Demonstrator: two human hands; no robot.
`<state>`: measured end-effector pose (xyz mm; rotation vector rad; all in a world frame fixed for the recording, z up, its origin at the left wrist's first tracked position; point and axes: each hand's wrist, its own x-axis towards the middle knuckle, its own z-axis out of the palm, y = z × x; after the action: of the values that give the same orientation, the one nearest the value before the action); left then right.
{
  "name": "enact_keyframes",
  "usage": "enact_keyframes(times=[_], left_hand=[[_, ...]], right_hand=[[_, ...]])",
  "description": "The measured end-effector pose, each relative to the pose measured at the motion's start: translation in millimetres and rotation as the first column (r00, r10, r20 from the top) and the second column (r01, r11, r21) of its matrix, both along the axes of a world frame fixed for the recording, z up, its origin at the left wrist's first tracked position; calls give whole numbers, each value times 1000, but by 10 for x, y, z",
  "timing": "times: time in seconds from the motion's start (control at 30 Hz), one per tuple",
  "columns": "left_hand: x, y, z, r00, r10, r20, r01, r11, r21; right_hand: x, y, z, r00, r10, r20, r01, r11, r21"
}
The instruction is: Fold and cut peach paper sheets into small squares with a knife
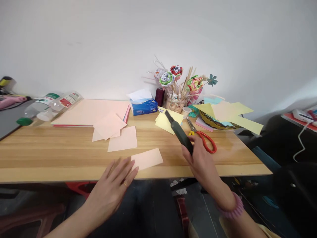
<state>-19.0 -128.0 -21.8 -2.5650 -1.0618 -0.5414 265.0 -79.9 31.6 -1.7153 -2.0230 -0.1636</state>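
Near the table's front edge lies a small pale pink paper rectangle (150, 158), apparently folded. My left hand (112, 183) rests with fingers stretched out on its left end, a ring on one finger. My right hand (201, 158) is closed around a dark green utility knife (180, 134) with a narrow dark tip pointing up and away to the left. The knife is held above the wood, apart from the pink rectangle. Red-handled scissors (208, 142) lie just beyond my right hand, partly hidden by it. More pink paper pieces (123, 140) lie beyond my left hand.
A stack of large pink sheets (91, 110) and plastic bottles (61, 102) lie at the back left. Behind stand a blue tissue pack (143, 107), a purple thread spool (159, 96) and a jar (174, 103) with paper flowers. Yellow sheets (162, 121) and a paper-filled basket (215, 121) are rightward.
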Motion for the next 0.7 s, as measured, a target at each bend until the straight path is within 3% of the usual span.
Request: enact_keyframes(times=[0.07, 0.13, 0.23, 0.33, 0.4, 0.5, 0.6, 0.7], left_hand=[[183, -48, 41, 993, 105, 56, -105, 994, 0], [342, -63, 100, 983, 146, 112, -136, 987, -88], [406, 59, 211, 939, 116, 325, -31, 967, -254], [239, 380, 322, 873, 7, 488, 159, 941, -298], [87, 637, 372, 915, -157, 370, 287, 900, -328], [-43, 907, 377, 961, -264, 87, 274, 841, -467], [-6, 938, 327, 969, -233, -80, 168, 864, -475], [109, 827, 310, 978, -187, -89, 135, 901, -413]], right_hand=[[50, -202, 6, 997, 14, -73, -13, 1000, 3], [71, -401, 3, 978, 48, -202, -53, 998, -17], [91, -661, -15, 941, 66, -332, -105, 989, -100], [144, -855, -68, 955, 89, -284, -128, 984, -122], [187, -952, -118, 958, 136, -253, -172, 977, -125], [207, -1069, -179, 958, 165, -235, -207, 964, -166], [162, -1163, -194, 959, 195, -205, -237, 950, -202], [107, -1228, -199, 950, 262, -169, -300, 914, -273]])
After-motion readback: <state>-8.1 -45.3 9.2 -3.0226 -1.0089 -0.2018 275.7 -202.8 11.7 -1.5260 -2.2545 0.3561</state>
